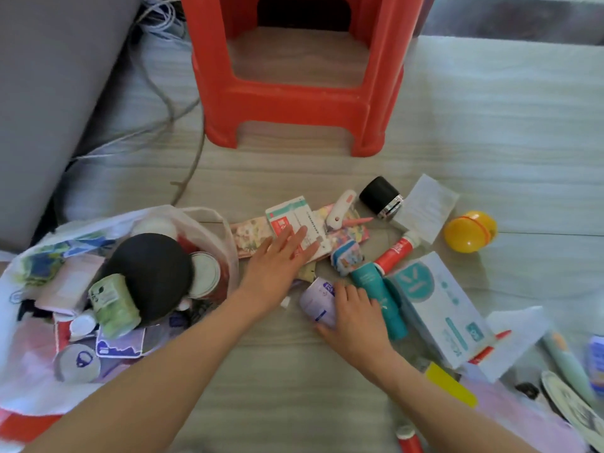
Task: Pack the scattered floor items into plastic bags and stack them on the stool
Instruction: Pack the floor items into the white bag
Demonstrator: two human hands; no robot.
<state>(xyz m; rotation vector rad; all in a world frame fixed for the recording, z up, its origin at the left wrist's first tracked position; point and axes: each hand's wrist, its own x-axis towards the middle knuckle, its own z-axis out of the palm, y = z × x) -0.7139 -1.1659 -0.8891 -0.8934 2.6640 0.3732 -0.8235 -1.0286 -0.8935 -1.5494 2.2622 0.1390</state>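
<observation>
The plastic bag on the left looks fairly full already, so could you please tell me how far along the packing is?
Partly done. The plastic bag already holds a black round item, a green packet and more. In hand: the right hand has a grip on a lilac tube, while the left hand rests flat on a white box. Left: the teal tube, yellow ball and other loose items. No bag visible on the red stool.
</observation>
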